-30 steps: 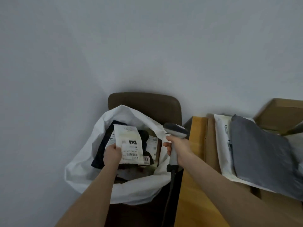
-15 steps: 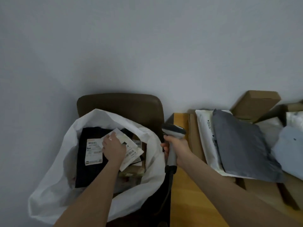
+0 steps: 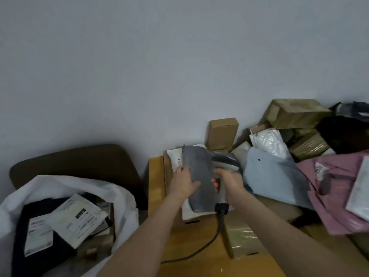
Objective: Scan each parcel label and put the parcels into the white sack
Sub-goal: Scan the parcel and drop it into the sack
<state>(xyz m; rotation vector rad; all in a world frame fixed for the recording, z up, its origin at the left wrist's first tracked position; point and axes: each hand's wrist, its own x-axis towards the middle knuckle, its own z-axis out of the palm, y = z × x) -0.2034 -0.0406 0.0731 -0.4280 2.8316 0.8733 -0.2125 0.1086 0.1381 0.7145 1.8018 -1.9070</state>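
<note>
Left fingers [image 3: 180,170]: pinching the left edge of the grey parcel [image 3: 199,172], thumb on its near face, the others behind.
Right fingers [image 3: 216,183]: curled round the handle of the scanner [image 3: 221,194], its head just past the knuckles at the parcel's right edge.
Hands: left hand [image 3: 182,183] and right hand [image 3: 230,179] flank the parcel; only the left holds it.
Parcel look: soft flat plastic bag, dull grey, far corner curled; long axis runs near to far; no label shows on this face.
Parcel place: over a white bag [image 3: 175,158] at the left end of the bench [image 3: 156,188].
Coming move: the white sack [image 3: 60,186] lies well left and nearer, mouth open, labelled parcels [image 3: 75,218] inside; the left hand is closer to it, so I judge it carries the parcel over once the label is found and scanned.
</note>
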